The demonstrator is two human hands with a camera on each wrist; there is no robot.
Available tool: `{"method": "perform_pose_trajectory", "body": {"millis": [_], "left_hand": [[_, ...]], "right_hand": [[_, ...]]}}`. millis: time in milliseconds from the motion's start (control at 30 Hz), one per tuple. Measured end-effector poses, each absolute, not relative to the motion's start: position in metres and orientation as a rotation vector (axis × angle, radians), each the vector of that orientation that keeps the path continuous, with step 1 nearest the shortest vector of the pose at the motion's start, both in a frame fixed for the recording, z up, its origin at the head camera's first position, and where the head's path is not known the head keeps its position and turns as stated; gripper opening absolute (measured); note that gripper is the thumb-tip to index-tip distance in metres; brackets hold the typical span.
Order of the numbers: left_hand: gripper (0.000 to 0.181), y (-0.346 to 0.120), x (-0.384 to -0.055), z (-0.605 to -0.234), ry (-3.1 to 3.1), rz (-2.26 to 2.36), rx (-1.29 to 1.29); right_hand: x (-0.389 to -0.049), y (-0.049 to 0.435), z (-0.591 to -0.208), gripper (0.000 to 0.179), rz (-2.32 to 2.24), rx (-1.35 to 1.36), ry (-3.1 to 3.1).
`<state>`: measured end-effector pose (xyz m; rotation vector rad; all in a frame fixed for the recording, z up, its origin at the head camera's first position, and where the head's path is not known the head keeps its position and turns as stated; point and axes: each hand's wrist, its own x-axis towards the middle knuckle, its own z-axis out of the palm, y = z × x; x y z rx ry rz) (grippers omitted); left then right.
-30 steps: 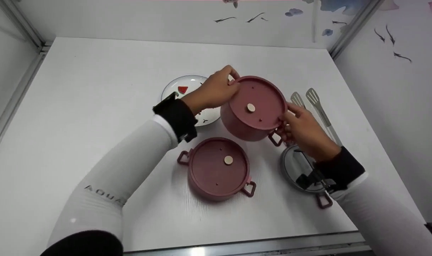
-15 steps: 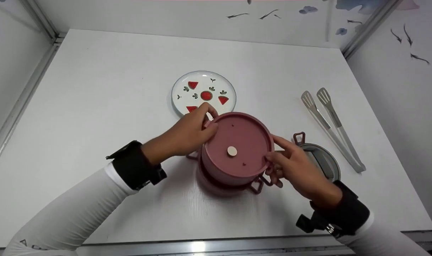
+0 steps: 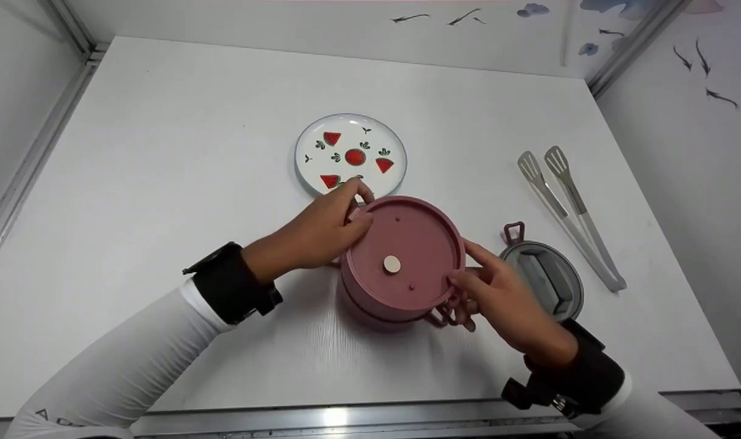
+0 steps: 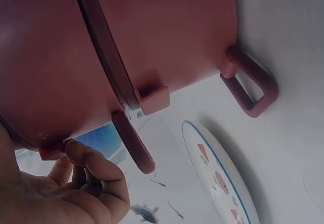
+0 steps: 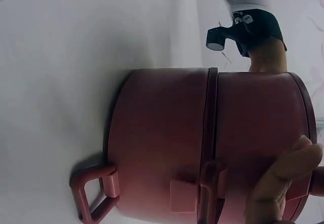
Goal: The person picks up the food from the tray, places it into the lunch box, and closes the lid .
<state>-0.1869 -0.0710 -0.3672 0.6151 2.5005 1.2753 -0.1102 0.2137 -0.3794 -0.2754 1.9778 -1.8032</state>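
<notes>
A round dusty-red pot [image 3: 419, 244] with a flat lid and a cream knob stands stacked on a second red pot [image 5: 157, 127]. Its base meets the lower pot's rim in both wrist views. My left hand [image 3: 321, 235] pinches the upper pot's rim at a small tab on the left. On the opposite side, my right hand [image 3: 504, 299] grips the rim, thumb on top and fingers below. Loop handles stick out from the lower part of each pot. From the head, most of the lower pot is hidden under the upper one.
Behind the pots lies a white plate [image 3: 370, 131] with watermelon prints. A grey-lidded pan or container [image 3: 544, 277] with a red loop handle is beside my right hand. Slotted metal tongs [image 3: 571, 213] lie farther right. White walls border the table [image 3: 193, 134].
The upper pot has come toward me from beside the plate and down onto the lower pot, both hands still holding it. Over the last half second it has settled slightly lower.
</notes>
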Motion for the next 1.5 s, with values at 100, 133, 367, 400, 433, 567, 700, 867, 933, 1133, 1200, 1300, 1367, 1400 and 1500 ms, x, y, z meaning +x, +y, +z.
{"method": "perform_pose_trajectory", "body": {"millis": [100, 133, 367, 400, 433, 567, 700, 867, 933, 1133, 1200, 1300, 1367, 1400, 1500], "left_hand": [[0.023, -0.072, -0.188, -0.366, 2.483, 1.257, 0.629], [0.024, -0.072, -0.188, -0.366, 2.475, 1.249, 0.631], [0.029, -0.076, -0.188, -0.366, 2.454, 1.199, 0.613], [0.03, -0.076, -0.188, -0.367, 2.462, 1.197, 0.617], [0.032, -0.078, -0.187, -0.367, 2.474, 1.193, 0.622], [0.037, -0.084, -0.185, -0.37, 2.538, 1.166, 0.619], [0.041, -0.09, -0.18, -0.374, 2.583, 1.163, 0.588], [0.046, -0.097, -0.172, -0.381, 2.626, 1.237, 0.535], [0.047, -0.098, -0.17, -0.385, 2.625, 1.299, 0.521], [0.047, -0.096, -0.166, -0.398, 2.602, 1.498, 0.482], [0.047, -0.095, -0.165, -0.401, 2.604, 1.535, 0.457], [0.045, -0.096, -0.163, -0.406, 2.587, 1.598, 0.426], [0.042, -0.097, -0.164, -0.408, 2.552, 1.665, 0.403], [0.041, -0.097, -0.164, -0.409, 2.541, 1.699, 0.396], [0.038, -0.096, -0.169, -0.411, 2.534, 1.813, 0.395]], "right_hand": [[-0.109, 0.212, -0.38, 0.061, -1.812, -0.263, 1.967], [-0.109, 0.212, -0.381, 0.061, -1.819, -0.259, 1.961], [-0.11, 0.208, -0.385, 0.062, -1.862, -0.24, 1.958], [-0.112, 0.208, -0.386, 0.061, -1.86, -0.239, 1.973], [-0.114, 0.208, -0.386, 0.061, -1.857, -0.238, 1.989], [-0.13, 0.206, -0.388, 0.054, -1.826, -0.258, 2.057], [-0.148, 0.204, -0.39, 0.046, -1.798, -0.299, 2.097], [-0.166, 0.201, -0.391, 0.041, -1.744, -0.38, 2.149], [-0.171, 0.199, -0.393, 0.041, -1.745, -0.423, 2.146], [-0.179, 0.196, -0.403, 0.042, -1.83, -0.445, 2.079], [-0.179, 0.195, -0.407, 0.04, -1.861, -0.417, 2.065], [-0.178, 0.194, -0.413, 0.038, -1.911, -0.373, 2.047], [-0.177, 0.193, -0.416, 0.036, -1.948, -0.358, 2.057], [-0.177, 0.192, -0.417, 0.035, -1.966, -0.36, 2.088], [-0.178, 0.189, -0.418, 0.035, -2.014, -0.387, 2.229]]}}
